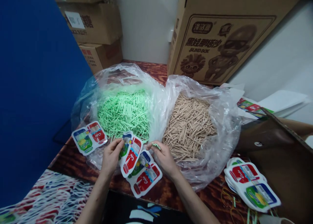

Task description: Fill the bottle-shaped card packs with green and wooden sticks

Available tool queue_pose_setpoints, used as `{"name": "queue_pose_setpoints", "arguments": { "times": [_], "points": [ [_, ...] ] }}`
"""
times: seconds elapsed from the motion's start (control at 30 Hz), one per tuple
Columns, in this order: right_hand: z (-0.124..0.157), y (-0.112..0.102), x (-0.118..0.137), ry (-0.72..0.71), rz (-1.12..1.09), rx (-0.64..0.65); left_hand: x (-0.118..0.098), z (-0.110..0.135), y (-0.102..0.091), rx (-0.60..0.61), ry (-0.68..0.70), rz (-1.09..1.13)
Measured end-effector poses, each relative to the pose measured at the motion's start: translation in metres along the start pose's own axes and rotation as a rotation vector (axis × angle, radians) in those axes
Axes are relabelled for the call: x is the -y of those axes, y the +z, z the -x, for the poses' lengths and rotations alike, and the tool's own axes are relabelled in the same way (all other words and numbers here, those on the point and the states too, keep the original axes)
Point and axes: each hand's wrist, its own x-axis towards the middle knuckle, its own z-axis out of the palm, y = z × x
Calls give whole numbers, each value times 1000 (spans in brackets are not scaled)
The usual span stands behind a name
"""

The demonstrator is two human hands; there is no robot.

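My left hand [111, 157] pinches a two-part, bottle-shaped printed packet [131, 157], red with "Cola" on one half and green on the other. A second such packet [146, 176] lies beneath it, partly covered. My right hand [164, 157] is closed around a small bundle of green sticks [156, 146], seen end-on near the held packet's edge. Behind my hands is a clear plastic bag [156, 109] with a heap of light green sticks [124, 111]. Another heap, of brown sticks [189, 127], fills the bag on the right. One more packet [89, 137] rests at the left.
Several stacked packets [251, 183] lie at the right, near loose rubber bands [227, 198] and an open cardboard box [278, 158]. A large printed carton [220, 38] stands behind, with more cartons [95, 24] at back left. A blue panel [36, 87] borders the left.
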Motion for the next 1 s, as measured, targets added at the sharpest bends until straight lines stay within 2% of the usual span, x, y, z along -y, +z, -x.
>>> {"name": "queue_pose_setpoints", "arguments": {
  "times": [0.33,0.77,0.87,1.0],
  "points": [
    [1,1,1,2,-10,-9,-6,4,6,91,-9,-41],
    [8,0,-6,1,-3,-31,-4,11,11,177,83,-114],
    [12,-2,-5,14,-21,-46,-7,14,11,248,138,-135],
    [17,-8,-2,12,-22,-43,-16,23,12,431,212,-182]
  ]
}}
